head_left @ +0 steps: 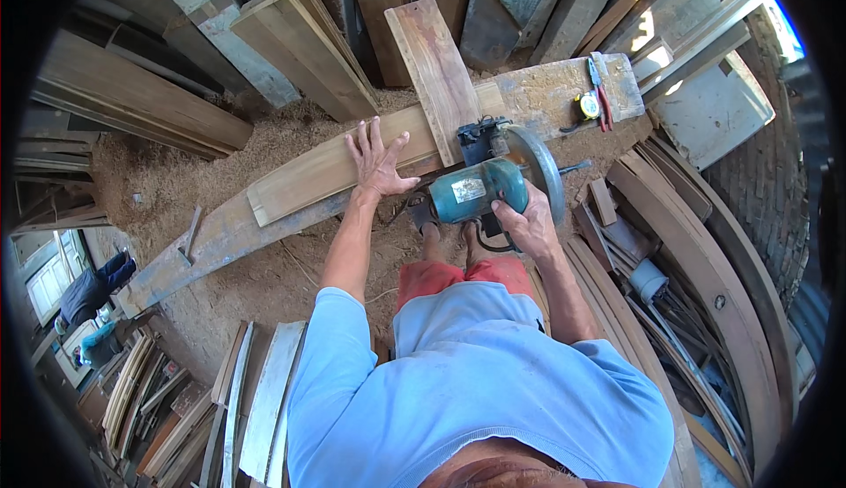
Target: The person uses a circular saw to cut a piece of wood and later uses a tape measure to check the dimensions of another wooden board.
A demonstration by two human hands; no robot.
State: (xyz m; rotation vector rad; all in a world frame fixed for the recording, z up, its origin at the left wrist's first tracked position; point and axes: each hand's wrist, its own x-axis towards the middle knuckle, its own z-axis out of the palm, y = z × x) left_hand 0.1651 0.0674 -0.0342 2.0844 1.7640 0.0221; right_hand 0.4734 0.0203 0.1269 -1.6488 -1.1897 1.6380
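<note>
My right hand [529, 222] is wrapped round the rear handle of a teal circular saw [467, 193], whose round metal guard faces right. The saw sits by the near end of a short wide board [432, 60] that lies across a longer board [304, 179]. My left hand [379, 162] presses on the long board with its fingers spread, to the left of the saw. Under both boards runs a worn, narrow bench plank [198, 241]. The blade's contact with the wood is hidden by the saw body.
Red-handled pliers [604, 104] and a yellow tape measure [586, 106] lie on the bench's right end. Planks [300, 47] lean along the far side. Sawdust covers the ground [150, 179]. More boards [705, 285] crowd the right. A person [92, 294] bends over at far left.
</note>
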